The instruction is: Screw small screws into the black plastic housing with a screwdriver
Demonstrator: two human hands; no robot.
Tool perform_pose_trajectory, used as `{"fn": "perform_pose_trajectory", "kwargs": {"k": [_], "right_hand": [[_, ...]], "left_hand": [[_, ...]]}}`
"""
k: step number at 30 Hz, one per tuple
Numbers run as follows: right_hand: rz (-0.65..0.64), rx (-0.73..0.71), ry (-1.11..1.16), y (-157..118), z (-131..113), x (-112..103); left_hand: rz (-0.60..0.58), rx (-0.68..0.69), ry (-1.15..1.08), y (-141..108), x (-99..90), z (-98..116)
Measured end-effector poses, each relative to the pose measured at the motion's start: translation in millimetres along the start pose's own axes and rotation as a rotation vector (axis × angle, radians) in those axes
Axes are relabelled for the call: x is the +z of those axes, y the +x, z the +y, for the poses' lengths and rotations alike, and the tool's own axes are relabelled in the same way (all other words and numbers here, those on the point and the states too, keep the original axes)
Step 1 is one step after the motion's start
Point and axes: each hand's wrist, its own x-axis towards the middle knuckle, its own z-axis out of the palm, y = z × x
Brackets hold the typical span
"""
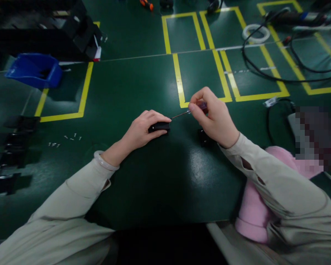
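Note:
Near the middle of the green table, my left hand (143,129) grips a small black block-shaped part (159,127) between thumb and fingers. My right hand (212,116) is closed round the dark handle of a screwdriver (182,114). The thin shaft slants down to the left, and its tip is at the far right corner of the black part; whether it touches a screw is too small to tell. Just below my right hand lies another small black part (204,138), partly hidden by the wrist. Several small screws (71,138) are scattered to the left of my left hand.
A blue bin (34,70) stands at the left, before a large black rack (44,29). Black parts (12,147) line the left edge. A tape roll (255,34) and black cables (251,62) lie at the back right. Pink cloth (253,213) is under my right arm.

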Motion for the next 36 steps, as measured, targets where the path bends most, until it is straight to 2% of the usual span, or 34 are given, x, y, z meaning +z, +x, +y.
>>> {"fn": "perform_pose_trajectory", "kwargs": {"k": [7, 36], "right_hand": [[-0.024, 0.026, 0.033, -0.6, 0.4, 1.3], [0.018, 0.043, 0.069, 0.7, 0.8, 3.1]], "left_hand": [[0.001, -0.022, 0.006, 1.6, 0.2, 1.5], [0.015, -0.004, 0.0, 1.8, 0.9, -0.7]]}}
